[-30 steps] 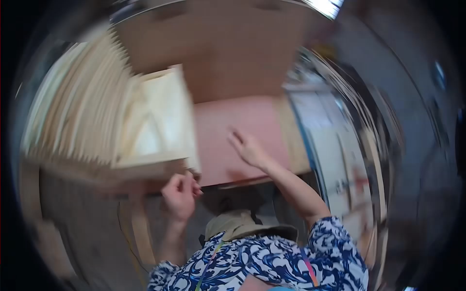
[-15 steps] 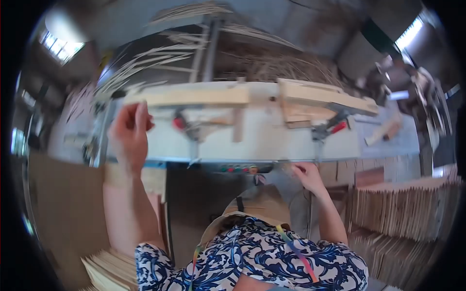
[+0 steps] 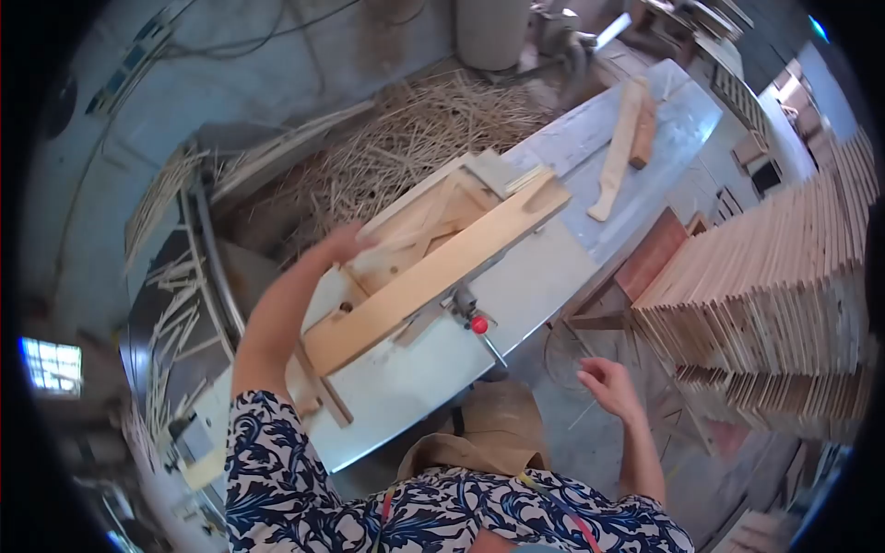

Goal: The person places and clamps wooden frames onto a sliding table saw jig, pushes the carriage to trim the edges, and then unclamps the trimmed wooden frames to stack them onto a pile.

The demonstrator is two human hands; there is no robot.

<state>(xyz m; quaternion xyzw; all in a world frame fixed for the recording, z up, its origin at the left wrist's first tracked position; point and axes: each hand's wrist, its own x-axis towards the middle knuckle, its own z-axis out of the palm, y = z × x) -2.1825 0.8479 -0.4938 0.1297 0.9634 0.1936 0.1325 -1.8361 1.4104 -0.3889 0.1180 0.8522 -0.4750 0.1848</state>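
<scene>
My left hand (image 3: 345, 245) reaches over the machine table to the far side of a long wooden fence board (image 3: 433, 276). It is smeared by motion near a pale wooden strip, and its fingers cannot be made out. A metal clamp with a red knob (image 3: 478, 324) sits against the near side of the fence board. My right hand (image 3: 612, 387) hangs in the air beyond the table's near edge. Its fingers are loosely curled and apart, with nothing visible in them.
A pile of thin wood offcuts (image 3: 433, 124) lies behind the table. Two shaped wooden pieces (image 3: 622, 138) rest on the table's far right end. Tall stacks of thin boards (image 3: 765, 286) stand at my right. A metal rail (image 3: 214, 253) runs at the left.
My view has swung right, so the table now slants across it. My left hand has moved over the fence board; my right hand now hangs farther from the table edge.
</scene>
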